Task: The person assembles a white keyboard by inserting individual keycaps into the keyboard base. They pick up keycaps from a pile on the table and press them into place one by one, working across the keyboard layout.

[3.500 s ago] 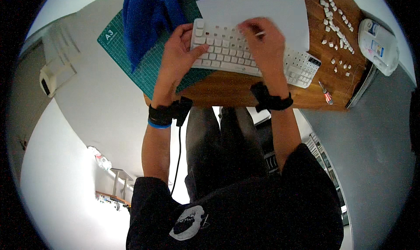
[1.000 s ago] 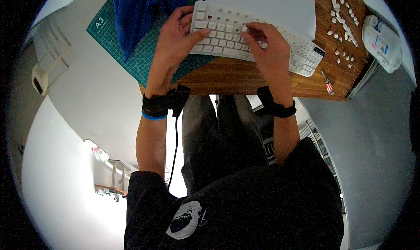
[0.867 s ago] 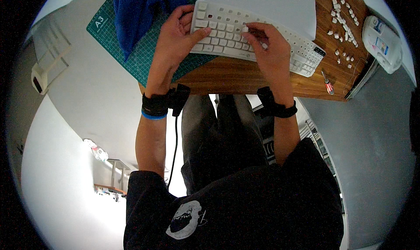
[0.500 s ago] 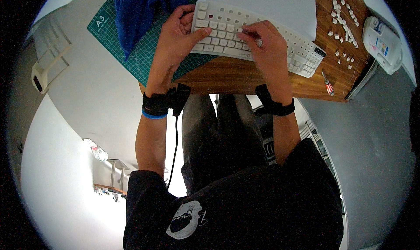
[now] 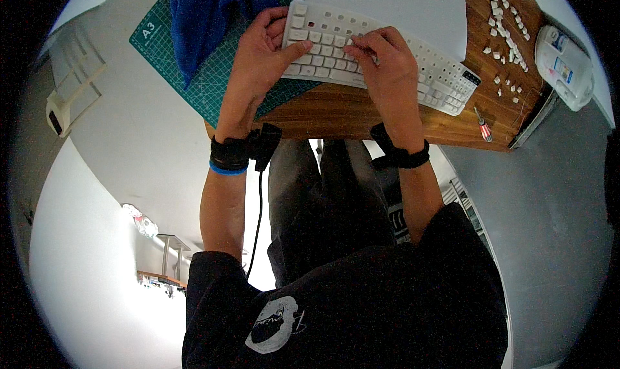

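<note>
A white keyboard [image 5: 341, 75] lies tilted across the table's near edge, its left end over the cutting mat. White keycaps cover the lower left rows, while bare sockets show along the top and toward the right. My left hand [image 5: 259, 55] is closed round the keyboard's left end, thumb on top of the keys and fingers curled at the side. Over the middle of the keyboard, my right hand [image 5: 391, 64] pinches thumb and forefinger together on a small white keycap [image 5: 350, 48], mostly hidden by the fingertips.
Under a blue cloth [image 5: 205, 23] lies a green cutting mat [image 5: 166, 49]. A white sheet [image 5: 413, 10] is behind the keyboard. Loose keycaps [image 5: 502, 28] are scattered at the right, with a red-and-white-handled screwdriver [image 5: 484, 128] nearer me. A white plastic jug [image 5: 562, 68] stands at the right edge.
My right hand has shifted slightly left, and its fingertips have come closer together at the keys. My left hand and the keyboard have stayed in place.
</note>
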A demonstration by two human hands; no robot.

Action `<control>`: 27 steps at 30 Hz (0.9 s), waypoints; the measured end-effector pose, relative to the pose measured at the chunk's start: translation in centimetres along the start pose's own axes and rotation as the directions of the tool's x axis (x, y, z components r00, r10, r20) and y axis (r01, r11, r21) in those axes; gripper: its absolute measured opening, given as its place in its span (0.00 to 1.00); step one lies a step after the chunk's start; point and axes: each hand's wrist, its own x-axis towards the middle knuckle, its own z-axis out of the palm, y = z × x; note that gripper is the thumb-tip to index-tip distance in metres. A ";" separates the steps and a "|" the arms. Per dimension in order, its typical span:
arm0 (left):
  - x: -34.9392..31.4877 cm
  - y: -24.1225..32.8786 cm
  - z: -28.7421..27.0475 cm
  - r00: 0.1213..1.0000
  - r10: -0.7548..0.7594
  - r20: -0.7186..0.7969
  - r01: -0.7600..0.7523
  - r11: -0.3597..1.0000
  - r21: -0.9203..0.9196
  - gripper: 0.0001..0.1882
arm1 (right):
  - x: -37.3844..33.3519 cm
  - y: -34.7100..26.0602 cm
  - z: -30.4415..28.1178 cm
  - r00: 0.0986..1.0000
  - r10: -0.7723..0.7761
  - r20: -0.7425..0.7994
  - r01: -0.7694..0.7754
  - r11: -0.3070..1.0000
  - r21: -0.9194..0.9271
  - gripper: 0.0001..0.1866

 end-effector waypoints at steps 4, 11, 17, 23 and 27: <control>0.1 -0.3 0.0 1.000 0.013 0.000 -0.013 1.000 0.014 0.31 | 0.0 0.6 0.3 1.000 -0.017 -0.014 0.018 0.998 0.068 0.07; 0.2 -0.7 0.0 0.999 0.031 -0.014 -0.030 0.999 0.034 0.31 | 0.0 1.4 1.2 0.995 -0.082 -0.065 0.084 0.996 0.033 0.06; 0.0 0.1 0.2 0.999 -0.022 -0.049 0.026 0.996 0.091 0.32 | -0.4 1.4 1.3 0.992 -0.097 -0.076 0.096 0.995 -0.016 0.05; -0.2 0.2 0.5 0.998 -0.049 -0.037 0.052 0.996 0.075 0.35 | -0.3 1.6 1.5 0.989 -0.101 -0.107 0.096 0.994 -0.053 0.05; -0.2 0.1 0.4 0.995 -0.073 -0.064 0.078 0.994 0.075 0.35 | -0.3 1.8 1.3 0.997 -0.040 -0.061 0.042 0.999 0.030 0.05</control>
